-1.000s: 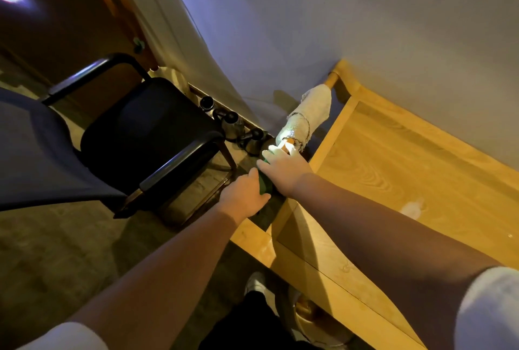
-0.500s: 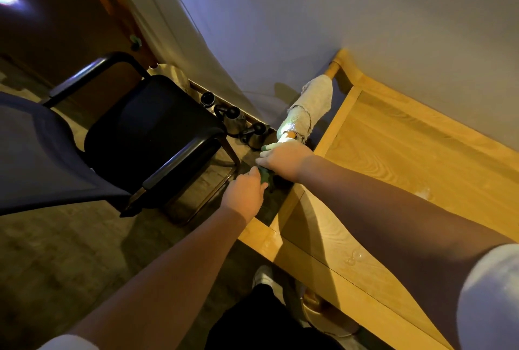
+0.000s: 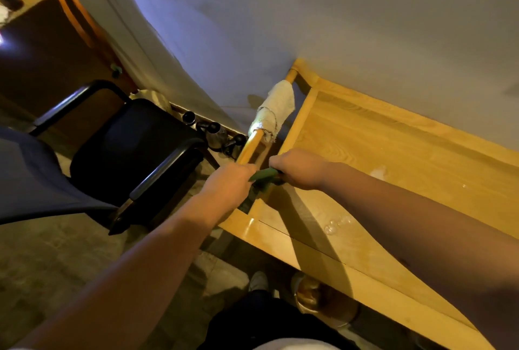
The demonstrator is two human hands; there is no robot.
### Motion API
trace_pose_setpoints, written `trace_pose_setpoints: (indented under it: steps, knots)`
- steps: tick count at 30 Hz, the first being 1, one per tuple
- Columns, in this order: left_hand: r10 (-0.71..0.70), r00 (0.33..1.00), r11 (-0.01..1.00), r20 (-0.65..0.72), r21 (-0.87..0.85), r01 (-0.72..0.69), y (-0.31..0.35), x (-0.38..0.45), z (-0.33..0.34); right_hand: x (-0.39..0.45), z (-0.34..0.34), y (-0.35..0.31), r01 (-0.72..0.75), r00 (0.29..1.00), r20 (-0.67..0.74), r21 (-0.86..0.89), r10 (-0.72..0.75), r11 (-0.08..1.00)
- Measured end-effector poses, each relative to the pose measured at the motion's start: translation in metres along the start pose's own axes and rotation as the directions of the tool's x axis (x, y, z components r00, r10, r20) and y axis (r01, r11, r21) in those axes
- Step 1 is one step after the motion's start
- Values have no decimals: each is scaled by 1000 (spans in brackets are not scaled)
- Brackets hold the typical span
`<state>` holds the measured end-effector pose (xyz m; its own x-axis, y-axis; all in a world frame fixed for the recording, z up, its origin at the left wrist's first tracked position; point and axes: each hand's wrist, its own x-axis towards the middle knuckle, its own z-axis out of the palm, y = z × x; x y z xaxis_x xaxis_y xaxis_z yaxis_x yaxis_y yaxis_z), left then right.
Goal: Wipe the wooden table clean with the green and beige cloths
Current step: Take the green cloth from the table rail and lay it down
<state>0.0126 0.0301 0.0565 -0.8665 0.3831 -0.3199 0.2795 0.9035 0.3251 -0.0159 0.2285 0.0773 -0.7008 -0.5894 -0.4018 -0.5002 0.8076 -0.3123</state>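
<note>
A wooden table point(image 3: 379, 158) fills the right of the view, with a round wooden rail point(image 3: 251, 147) along its left end. The beige cloth point(image 3: 276, 109) hangs wrapped over that rail near the wall. Both hands hold the green cloth point(image 3: 265, 175) around the rail's near end: my left hand point(image 3: 229, 184) grips it from the left and my right hand point(image 3: 297, 168) from the right. Only a short green strip shows between the fists. Wet spots point(image 3: 337, 224) glisten on the tabletop by my right forearm.
A black armchair point(image 3: 126, 153) stands close to the table's left end. Dark metal pots point(image 3: 216, 133) sit on the floor by the wall. A brown cabinet point(image 3: 42, 49) is at the far left. My feet point(image 3: 258, 279) show under the table's front edge.
My hands have drawn apart and pulled back along the rail, baring wood between them and the beige cloth. More of the green cloth shows between them.
</note>
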Motion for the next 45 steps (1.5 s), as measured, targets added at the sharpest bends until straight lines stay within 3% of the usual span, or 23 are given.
trace_pose_setpoints:
  steps: [12, 23, 27, 32, 37, 45]
  knots:
    - [398, 909, 909, 122, 77, -409, 195, -6, 35, -237, 47, 60, -309, 943, -68, 182, 326, 933]
    - [496, 829, 785, 258, 274, -555, 361, -18, 129, -393, 151, 111, -582, 781, -85, 259, 618, 771]
    - [564, 816, 757, 131, 315, -573, 375, -18, 180, -406, 195, 127, -624, 717, -179, 268, 674, 734]
    - [458, 819, 734, 346, 373, -568, 359, -38, 250, -403, 267, 116, -573, 814, -23, 127, 580, 810]
    - [394, 833, 761, 387, 371, -532, 328, -67, 279, -407, 316, 95, -626, 776, 7, 131, 631, 769]
    - [365, 849, 773, 382, 384, -505, 327, -73, 287, -400, 329, 100, -637, 768, 15, 118, 640, 762]
